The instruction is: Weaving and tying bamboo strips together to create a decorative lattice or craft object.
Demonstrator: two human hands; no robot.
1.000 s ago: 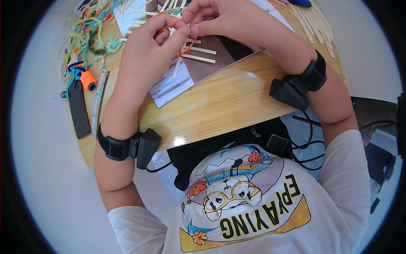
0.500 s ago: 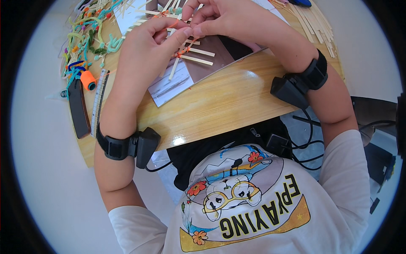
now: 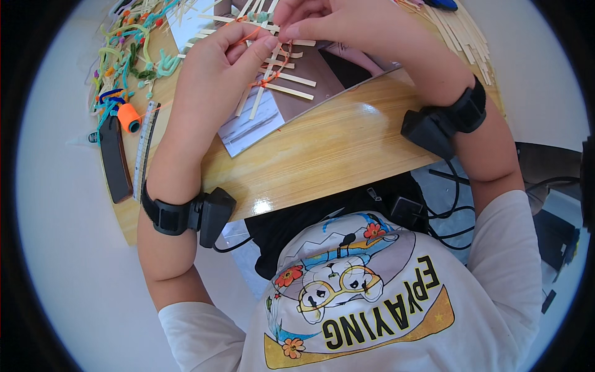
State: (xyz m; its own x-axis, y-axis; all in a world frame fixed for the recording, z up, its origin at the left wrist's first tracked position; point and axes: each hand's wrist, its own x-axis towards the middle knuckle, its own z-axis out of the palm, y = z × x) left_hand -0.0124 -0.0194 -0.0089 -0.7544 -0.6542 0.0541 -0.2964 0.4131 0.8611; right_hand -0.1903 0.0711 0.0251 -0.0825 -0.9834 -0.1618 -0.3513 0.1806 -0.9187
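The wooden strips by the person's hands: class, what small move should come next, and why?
Perhaps draw the orange thread gently snug with the right hand, the left hand steadying the wooden strips: thread crosses the left forefinger and winds around nearby strips, and both hands' fingertips sit close together there.

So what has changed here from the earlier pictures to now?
The right hand has shifted up and slightly right, showing more of the pale strip lattice, whose near end has dipped a little. Whether the right grip released anything is unclear. The left hand remains at the lattice; the orange spool and ruler stayed put.
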